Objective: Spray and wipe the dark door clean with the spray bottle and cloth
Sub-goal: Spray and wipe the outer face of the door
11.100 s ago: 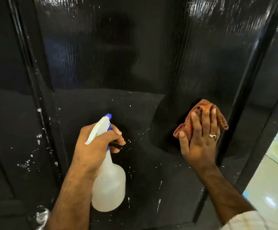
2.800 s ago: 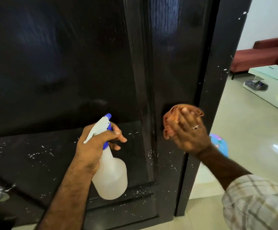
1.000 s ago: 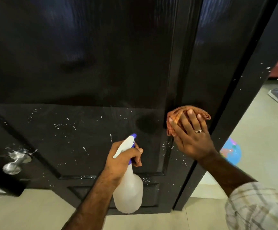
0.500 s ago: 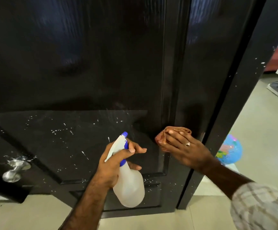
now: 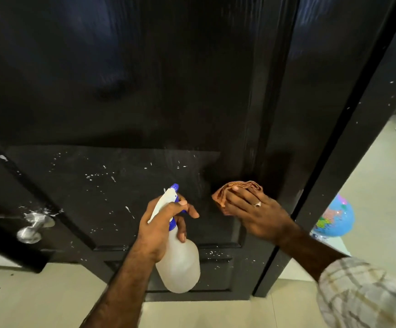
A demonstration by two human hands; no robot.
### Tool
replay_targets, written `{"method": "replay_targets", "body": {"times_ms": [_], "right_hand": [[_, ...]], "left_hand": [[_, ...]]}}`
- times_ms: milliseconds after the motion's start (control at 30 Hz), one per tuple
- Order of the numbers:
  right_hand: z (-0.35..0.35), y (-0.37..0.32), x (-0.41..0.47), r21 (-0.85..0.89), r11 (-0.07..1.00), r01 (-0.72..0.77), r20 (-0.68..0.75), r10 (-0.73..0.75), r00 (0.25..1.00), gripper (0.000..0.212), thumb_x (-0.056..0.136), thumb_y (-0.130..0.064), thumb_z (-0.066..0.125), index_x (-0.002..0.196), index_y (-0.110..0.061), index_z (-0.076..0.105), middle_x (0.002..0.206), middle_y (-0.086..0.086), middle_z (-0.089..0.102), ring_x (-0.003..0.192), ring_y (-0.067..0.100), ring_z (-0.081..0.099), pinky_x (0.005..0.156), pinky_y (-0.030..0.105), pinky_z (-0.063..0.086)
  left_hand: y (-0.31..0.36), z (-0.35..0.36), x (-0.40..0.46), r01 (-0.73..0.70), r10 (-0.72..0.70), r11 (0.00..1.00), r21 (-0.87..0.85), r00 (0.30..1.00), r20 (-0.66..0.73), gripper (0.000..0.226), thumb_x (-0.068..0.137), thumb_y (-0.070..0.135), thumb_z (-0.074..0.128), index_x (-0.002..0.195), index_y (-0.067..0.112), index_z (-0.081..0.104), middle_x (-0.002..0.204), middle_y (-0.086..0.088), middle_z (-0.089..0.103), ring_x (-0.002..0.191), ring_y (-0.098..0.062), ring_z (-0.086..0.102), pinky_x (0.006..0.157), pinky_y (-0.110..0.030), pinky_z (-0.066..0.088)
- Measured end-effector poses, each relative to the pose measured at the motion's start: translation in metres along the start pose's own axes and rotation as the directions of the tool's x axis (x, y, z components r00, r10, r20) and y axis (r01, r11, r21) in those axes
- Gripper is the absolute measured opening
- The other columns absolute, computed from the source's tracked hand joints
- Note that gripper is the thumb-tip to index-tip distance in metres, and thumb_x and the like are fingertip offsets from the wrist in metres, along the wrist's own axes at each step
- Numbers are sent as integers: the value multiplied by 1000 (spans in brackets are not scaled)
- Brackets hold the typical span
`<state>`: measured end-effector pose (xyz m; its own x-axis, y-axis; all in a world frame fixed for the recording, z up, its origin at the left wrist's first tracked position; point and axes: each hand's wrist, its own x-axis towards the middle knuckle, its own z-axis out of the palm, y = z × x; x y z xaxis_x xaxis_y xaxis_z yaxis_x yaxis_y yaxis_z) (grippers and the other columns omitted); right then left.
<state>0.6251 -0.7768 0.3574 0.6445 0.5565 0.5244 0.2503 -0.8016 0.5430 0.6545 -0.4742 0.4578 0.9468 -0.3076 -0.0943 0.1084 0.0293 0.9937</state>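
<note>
The left hand gripped the spray bottle by its neck, nozzle towards the dark door. The right hand, fingers straight, pressed the orange cloth flat against the lower panel (flecked with white specks). A globe sat on the floor beyond.

No legible text, labels or numbers anywhere.

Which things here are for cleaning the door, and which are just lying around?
For the job:
- dark door
- spray bottle, gripped by the left hand
- orange cloth, pressed on the door by the right hand

Just there:
- globe ball on the floor
- door handle
</note>
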Motion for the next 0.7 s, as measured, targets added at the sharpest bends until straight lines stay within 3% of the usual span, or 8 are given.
{"method": "replay_targets", "body": {"times_ms": [67, 133, 200, 267, 367, 467, 567, 700], "right_hand": [[-11, 15, 9, -23, 1000, 18, -7, -18, 1000, 77, 94, -26, 72, 163, -21, 39, 173, 5, 27, 164, 28, 16, 133, 47, 8], [-30, 23, 46, -18, 989, -144, -146, 140, 979, 66, 98, -30, 69, 159, -21, 48, 170, 8, 35, 161, 32, 25, 131, 52, 17], [-45, 17, 95, 62, 922, -383, -298, 383, 874, 59, 104, -33, 62, 159, -18, 49, 169, 12, 37, 160, 37, 26, 129, 57, 20], [-48, -1, 127, 146, 869, -474, -327, 494, 806, 61, 106, -33, 58, 162, -16, 42, 171, 14, 31, 161, 40, 22, 128, 60, 21], [-19, -30, 93, 85, 987, -135, -133, 146, 980, 74, 101, -17, 56, 169, -16, 25, 176, 10, 19, 164, 34, 15, 128, 54, 26], [-12, -14, 42, 43, 999, 24, -17, -23, 1000, 82, 94, -14, 61, 168, -19, 26, 176, 8, 22, 164, 29, 16, 129, 49, 26], [-36, 18, 61, 3, 991, -136, -144, 135, 980, 63, 96, -24, 68, 157, -16, 52, 167, 13, 41, 159, 35, 31, 128, 55, 26], [-65, -5, 148, 135, 884, -448, -318, 467, 825, 63, 103, -26, 58, 163, -12, 41, 171, 18, 28, 161, 42, 19, 130, 59, 15]], "left_hand": [[5, -9, -2, -3, 3, 1000, -6, 1000, -21, 36, 96, 23, 69, 122, 1, 59, 96, -20, 77, 50, -27, 53, 55, -37, 54], [8, -17, -2, -12, 10, 999, -43, 999, -47, 27, 100, 15, 65, 122, 0, 58, 95, -23, 76, 49, -28, 50, 53, -35, 52], [10, -20, -1, -13, 8, 997, -76, 998, -66, 24, 100, 11, 63, 121, 0, 58, 94, -27, 75, 48, -30, 47, 53, -34, 50], [13, -19, 0, -28, 22, 997, -77, 997, -70, 19, 101, 9, 62, 118, 2, 59, 94, -29, 74, 48, -30, 47, 54, -34, 50], [19, -18, -1, -43, 39, 998, -50, 996, -74, 13, 101, 10, 63, 113, 8, 61, 93, -27, 74, 48, -27, 49, 55, -34, 50], [21, -24, -5, -44, 42, 999, -21, 995, -90, 17, 101, 10, 64, 117, 11, 60, 90, -21, 76, 50, -27, 50, 53, -35, 52], [18, -37, -12, -41, 41, 999, 5, 992, -121, 17, 101, 11, 64, 117, 7, 60, 86, -14, 77, 51, -29, 50, 53, -36, 52], [14, -38, -15, -18, 17, 1000, -3, 981, -193, 10, 102, 11, 64, 104, 20, 61, 76, -6, 76, 47, -22, 50, 49, -33, 52]]}}
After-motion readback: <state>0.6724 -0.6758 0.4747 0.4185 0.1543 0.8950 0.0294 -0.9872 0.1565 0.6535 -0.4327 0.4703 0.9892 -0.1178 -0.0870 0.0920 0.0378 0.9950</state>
